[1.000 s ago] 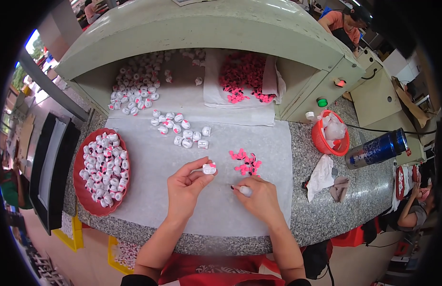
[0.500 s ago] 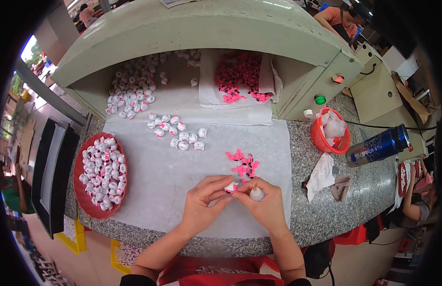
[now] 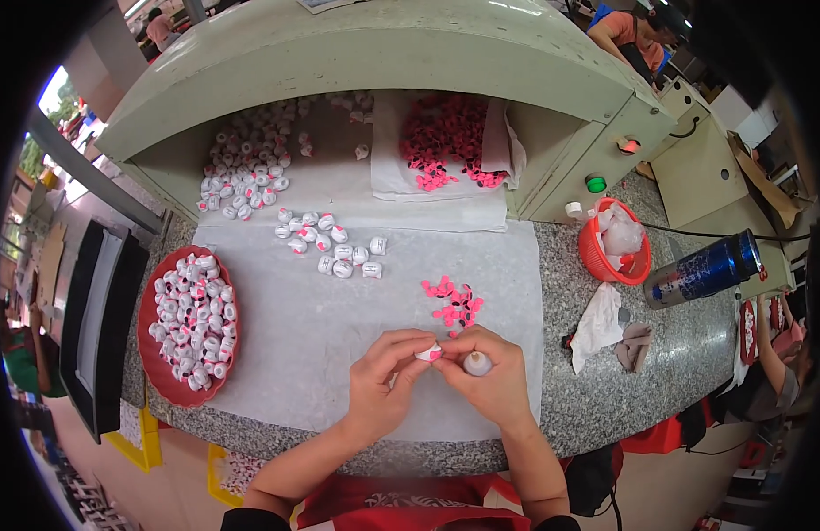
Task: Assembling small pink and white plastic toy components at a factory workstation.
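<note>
Your left hand (image 3: 388,385) and right hand (image 3: 488,382) meet over the white sheet (image 3: 321,327), fingertips pinching a small white-and-pink piece (image 3: 428,353); the right also grips a small bottle (image 3: 477,363). Loose pink pieces (image 3: 452,303) lie just beyond, a red tray (image 3: 150,345) at left.

At my two o'clock an orange basket (image 3: 596,258) sits beside a blue bottle (image 3: 704,271) lying flat; crumpled cloths (image 3: 599,320) lie just below them.

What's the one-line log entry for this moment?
left hand: pinches small white piece | right hand: holds small bottle, presses pink bit on piece | spare pink bits beyond
</note>
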Action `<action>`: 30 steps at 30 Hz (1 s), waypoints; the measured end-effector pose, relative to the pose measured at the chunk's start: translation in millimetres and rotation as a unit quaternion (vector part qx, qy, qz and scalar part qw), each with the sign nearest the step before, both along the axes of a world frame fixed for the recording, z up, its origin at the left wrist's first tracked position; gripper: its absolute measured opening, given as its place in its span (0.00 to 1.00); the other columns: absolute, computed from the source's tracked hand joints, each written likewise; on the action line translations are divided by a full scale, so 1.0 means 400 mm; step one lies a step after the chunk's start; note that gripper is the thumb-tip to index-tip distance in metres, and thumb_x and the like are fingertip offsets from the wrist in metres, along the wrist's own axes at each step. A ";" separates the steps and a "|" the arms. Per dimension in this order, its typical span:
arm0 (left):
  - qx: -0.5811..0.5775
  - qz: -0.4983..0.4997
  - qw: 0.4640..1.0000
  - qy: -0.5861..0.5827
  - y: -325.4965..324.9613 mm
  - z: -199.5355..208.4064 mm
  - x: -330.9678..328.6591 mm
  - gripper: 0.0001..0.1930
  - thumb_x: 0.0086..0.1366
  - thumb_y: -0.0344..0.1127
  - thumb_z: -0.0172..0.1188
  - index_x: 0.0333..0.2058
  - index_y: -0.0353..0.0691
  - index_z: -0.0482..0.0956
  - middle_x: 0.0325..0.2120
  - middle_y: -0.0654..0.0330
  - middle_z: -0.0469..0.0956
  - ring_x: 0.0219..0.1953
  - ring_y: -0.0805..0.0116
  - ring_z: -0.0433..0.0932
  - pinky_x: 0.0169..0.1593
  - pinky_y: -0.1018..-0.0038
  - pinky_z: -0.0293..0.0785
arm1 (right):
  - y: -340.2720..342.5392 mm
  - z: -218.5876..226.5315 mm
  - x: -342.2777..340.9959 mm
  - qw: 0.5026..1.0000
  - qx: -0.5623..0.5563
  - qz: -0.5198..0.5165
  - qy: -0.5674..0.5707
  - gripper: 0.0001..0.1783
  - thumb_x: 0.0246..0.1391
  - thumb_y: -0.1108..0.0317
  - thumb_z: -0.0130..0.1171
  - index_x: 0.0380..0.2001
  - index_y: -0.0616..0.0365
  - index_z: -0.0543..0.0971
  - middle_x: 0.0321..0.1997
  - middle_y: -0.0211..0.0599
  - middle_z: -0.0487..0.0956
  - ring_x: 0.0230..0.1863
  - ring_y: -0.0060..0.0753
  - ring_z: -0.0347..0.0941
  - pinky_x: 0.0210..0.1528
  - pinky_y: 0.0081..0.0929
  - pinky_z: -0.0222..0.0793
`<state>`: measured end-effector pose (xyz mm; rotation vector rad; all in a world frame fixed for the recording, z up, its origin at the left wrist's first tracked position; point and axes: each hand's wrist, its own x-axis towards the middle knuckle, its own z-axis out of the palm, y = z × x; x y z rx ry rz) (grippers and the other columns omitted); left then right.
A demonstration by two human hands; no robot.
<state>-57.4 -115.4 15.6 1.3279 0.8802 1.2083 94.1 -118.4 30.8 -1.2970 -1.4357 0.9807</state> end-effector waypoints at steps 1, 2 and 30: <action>0.009 0.003 1.000 0.002 -0.002 0.002 0.003 0.15 0.55 0.17 0.52 0.41 0.34 0.73 0.41 0.55 0.70 0.43 0.68 0.72 0.46 0.78 0.71 | 0.000 -0.001 0.002 1.000 -0.002 0.004 0.002 0.09 0.36 0.81 0.62 0.25 0.63 0.77 0.25 0.32 0.74 0.27 0.19 0.70 0.29 0.15 0.65; 0.017 0.005 1.000 0.004 -0.004 0.002 0.005 0.14 0.55 0.17 0.51 0.41 0.35 0.74 0.41 0.55 0.70 0.43 0.68 0.72 0.47 0.78 0.70 | 0.000 -0.002 0.003 1.000 -0.004 0.008 0.004 0.08 0.36 0.81 0.62 0.25 0.63 0.77 0.25 0.32 0.74 0.26 0.18 0.70 0.29 0.15 0.65; -0.199 -0.084 0.960 -0.176 0.025 0.014 -0.031 0.17 0.53 0.18 0.56 0.43 0.31 0.69 0.33 0.54 0.75 0.36 0.69 0.76 0.39 0.78 0.74 | 0.006 -0.010 -0.003 0.995 0.018 0.043 0.092 0.13 0.34 0.81 0.65 0.29 0.62 0.77 0.32 0.39 0.75 0.32 0.25 0.72 0.31 0.18 0.69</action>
